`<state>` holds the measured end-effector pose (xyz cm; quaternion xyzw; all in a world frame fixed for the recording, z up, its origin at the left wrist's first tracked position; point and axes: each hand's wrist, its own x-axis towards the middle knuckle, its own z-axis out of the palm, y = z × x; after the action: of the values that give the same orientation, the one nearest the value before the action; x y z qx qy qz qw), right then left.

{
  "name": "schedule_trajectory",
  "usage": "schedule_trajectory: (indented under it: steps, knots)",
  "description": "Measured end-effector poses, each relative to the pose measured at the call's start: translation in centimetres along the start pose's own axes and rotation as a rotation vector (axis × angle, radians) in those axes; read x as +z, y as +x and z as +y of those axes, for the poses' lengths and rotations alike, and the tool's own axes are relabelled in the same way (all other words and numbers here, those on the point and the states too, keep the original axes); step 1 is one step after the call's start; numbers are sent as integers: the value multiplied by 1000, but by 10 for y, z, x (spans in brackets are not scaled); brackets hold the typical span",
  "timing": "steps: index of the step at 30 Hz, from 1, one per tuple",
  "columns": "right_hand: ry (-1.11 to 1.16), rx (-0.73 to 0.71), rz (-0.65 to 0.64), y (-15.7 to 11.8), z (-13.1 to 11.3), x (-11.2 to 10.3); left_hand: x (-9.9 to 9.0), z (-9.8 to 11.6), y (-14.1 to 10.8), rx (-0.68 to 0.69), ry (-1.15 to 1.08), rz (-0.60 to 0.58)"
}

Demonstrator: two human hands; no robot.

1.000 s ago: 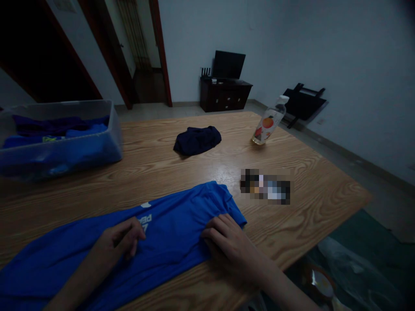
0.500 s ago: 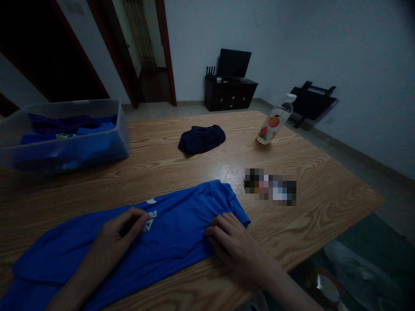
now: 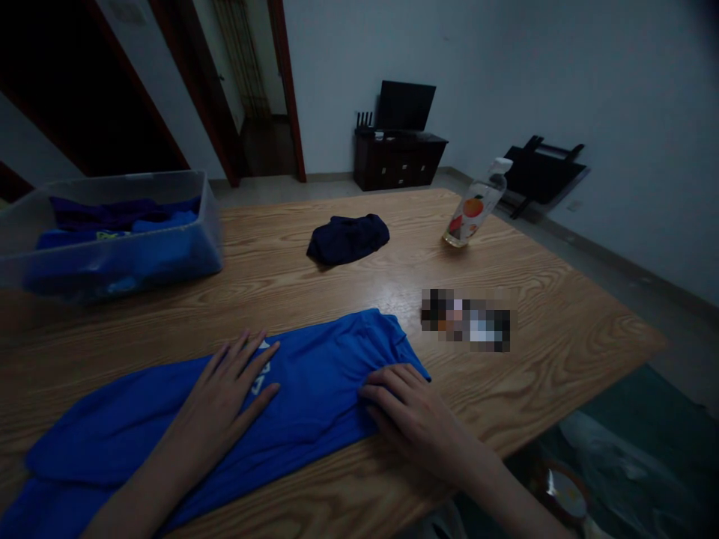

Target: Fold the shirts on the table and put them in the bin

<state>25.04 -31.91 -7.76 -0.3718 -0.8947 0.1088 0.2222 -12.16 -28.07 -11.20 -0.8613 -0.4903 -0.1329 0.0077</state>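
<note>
1. The left hand point(image 3: 225, 400), a second ago curled in a loose grip on the blue shirt point(image 3: 314, 389), now lies flat on it, fingers spread.
2. The right hand point(image 3: 413, 412) still presses the cloth's right end, pinching nothing.
3. The blue shirt lies along the counter's point(image 3: 562, 314) near edge.

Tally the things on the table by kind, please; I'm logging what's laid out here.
Loose garments: 2, the blue shirt under the left hand and right hand, and the dark navy garment
Clear bins holding blue clothes: 1
Bottles: 1
Blurred-out items: 1
Total: 5
</note>
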Motion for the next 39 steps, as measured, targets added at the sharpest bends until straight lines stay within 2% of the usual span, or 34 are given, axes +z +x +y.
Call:
schedule_trajectory:
  steps: [3, 8, 12, 18, 21, 24, 32, 36, 39]
  knots:
    - [-7, 0, 11, 0, 3, -5, -6, 20, 7, 49, -30, 14]
    - [-29, -10, -2, -1, 9, -12, -8, 61, 23, 145, -180, -61]
    - [-89, -83, -55, 11, 10, -16, -10, 78, 42, 186, -367, -86]
    - [-226, -357, -130, 53, 16, -13, -9, 77, 66, 99, -535, -119]
    - [-222, -478, -147, 71, 20, -3, -2, 74, 66, 115, -561, -137]
    - [-189, -537, -146, 79, 25, 8, 3, 71, 63, 99, -601, -151]
    - [-123, -444, -134, 71, 41, 10, 6, 70, 57, 65, -607, -152]
    - [-142, -400, -118, 71, 46, 8, 8, 70, 57, 72, -580, -93]
    - [-186, -313, -67, 73, 48, 4, 8, 69, 56, 116, -504, -39]
